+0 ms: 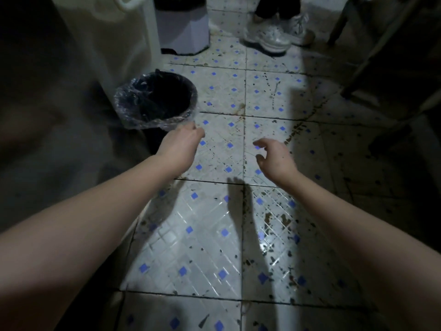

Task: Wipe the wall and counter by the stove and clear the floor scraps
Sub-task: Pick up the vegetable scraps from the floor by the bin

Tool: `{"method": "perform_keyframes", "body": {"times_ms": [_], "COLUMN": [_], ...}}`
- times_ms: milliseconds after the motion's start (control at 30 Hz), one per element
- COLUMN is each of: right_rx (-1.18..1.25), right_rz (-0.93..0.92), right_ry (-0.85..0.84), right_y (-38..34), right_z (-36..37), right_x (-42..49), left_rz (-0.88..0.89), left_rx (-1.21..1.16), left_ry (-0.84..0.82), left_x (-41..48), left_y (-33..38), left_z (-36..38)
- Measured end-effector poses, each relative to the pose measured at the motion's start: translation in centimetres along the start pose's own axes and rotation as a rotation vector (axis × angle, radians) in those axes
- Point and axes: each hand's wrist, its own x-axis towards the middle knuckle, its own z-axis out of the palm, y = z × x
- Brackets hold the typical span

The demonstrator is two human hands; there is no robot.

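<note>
I am looking down at a dim tiled floor with blue diamonds. Dark scraps and stains speckle it, thickest along the right side. A round black bin with a clear plastic liner stands at the left. My left hand reaches to the bin's near rim, right at the liner's edge. Its fingers curl under and are hidden, so whether it holds anything is unclear. My right hand hovers over the floor to the right, fingers loosely bent and holding nothing.
A white pedal bin stands at the back by a pale cabinet side. Another person's white shoes are at the far end. Dark furniture legs line the right side.
</note>
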Motion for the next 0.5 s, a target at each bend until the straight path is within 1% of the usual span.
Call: {"method": "perform_keyframes", "body": {"times_ms": [200, 333, 400, 500], "right_rx": [-0.056, -0.078, -0.07, 0.007], "right_rz": [0.124, 0.199, 0.236, 0.312], "right_ry": [-0.016, -0.057, -0.071, -0.071], "right_y": [5.2, 8.3, 9.6, 11.2], "right_z": [-0.4, -0.2, 0.2, 0.9], "right_x": [-4.2, -6.5, -7.7, -9.8], "left_rz": [0.073, 0.116, 0.135, 0.166], "left_rx": [0.094, 0.145, 0.162, 0.168], "left_ry": [-0.054, -0.09, -0.116, -0.152], "left_x": [0.1, 0.4, 0.5, 0.6], "left_y": [4.0, 6.2, 7.0, 7.8], "left_z": [2.6, 4.1, 5.1, 6.7]}}
